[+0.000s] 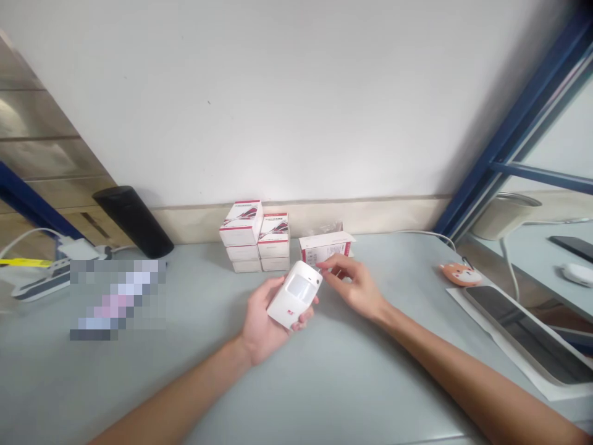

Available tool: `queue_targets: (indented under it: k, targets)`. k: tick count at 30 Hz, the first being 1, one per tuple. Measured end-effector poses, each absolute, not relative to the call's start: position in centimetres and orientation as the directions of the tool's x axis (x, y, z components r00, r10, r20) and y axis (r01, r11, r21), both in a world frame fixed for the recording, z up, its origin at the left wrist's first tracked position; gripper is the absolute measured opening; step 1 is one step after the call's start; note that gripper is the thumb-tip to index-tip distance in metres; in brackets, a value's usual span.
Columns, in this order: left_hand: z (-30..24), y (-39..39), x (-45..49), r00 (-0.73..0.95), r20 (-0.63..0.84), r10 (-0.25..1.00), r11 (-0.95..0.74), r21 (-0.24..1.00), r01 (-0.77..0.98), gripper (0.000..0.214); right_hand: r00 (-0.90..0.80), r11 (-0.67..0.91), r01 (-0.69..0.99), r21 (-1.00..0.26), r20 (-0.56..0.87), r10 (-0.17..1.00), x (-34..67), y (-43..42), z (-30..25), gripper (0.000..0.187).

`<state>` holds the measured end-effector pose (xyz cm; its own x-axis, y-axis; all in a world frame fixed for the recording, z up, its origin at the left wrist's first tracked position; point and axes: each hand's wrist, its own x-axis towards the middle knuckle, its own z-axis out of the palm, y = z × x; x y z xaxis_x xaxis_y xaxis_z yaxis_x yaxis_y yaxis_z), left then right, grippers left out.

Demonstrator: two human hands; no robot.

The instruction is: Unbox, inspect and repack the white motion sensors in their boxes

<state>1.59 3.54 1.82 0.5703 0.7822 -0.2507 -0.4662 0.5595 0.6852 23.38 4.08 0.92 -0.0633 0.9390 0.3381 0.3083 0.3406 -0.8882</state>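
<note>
My left hand (269, 324) is closed around a white motion sensor (291, 296) with a pale curved window, a small dark dot near its top corner and a red mark below. The sensor is tilted, its top toward the upper right. At that top corner, the fingertips of my right hand (352, 284) pinch what looks like a thin rod, mostly hidden by the fingers. Just behind the hands stands an opened white and red carton (327, 244) with clear plastic showing at its top.
Several closed white and red boxes (241, 224) are stacked against the wall. To the left are a black cylinder (134, 222), a power strip (46, 278) and a pixelated patch. On the right lie an orange animal-shaped item (459, 274) and a long dark-topped device (528, 334).
</note>
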Motion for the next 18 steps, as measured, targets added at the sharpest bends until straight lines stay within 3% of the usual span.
queue_targets:
  k: [3, 6, 9, 13, 18]
  targets:
    - [1.9, 3.7, 1.8, 0.543, -0.250, 0.802, 0.546, 0.677, -0.494, 0.046, -0.154, 0.411, 0.428, -0.805, 0.383, 0.911, 23.8, 4.0, 0.8, 0.025]
    - [1.9, 4.2, 1.8, 0.524, -0.220, 0.822, 0.520, 0.665, -0.536, 0.042, -0.272, 0.556, 0.671, -0.491, 0.535, 0.800, 24.6, 4.5, 1.3, 0.038]
    - [1.8, 4.7, 1.7, 0.508, -0.236, 0.828, 0.522, 0.654, -0.547, 0.036, -0.268, 0.510, 0.835, -0.207, 0.657, 0.705, 25.6, 6.7, 2.6, 0.038]
    - [1.8, 4.7, 1.7, 0.514, -0.255, 0.819, 0.536, 0.658, -0.529, 0.034, -0.346, 0.350, 0.932, 0.090, 0.501, 0.794, 26.7, 11.8, 5.5, 0.042]
    - [1.5, 4.4, 1.8, 0.549, -0.205, 0.810, 0.511, 0.706, -0.490, 0.035, -0.464, 0.427, 0.886, 0.183, 0.355, 0.811, 26.6, 16.8, 8.0, 0.022]
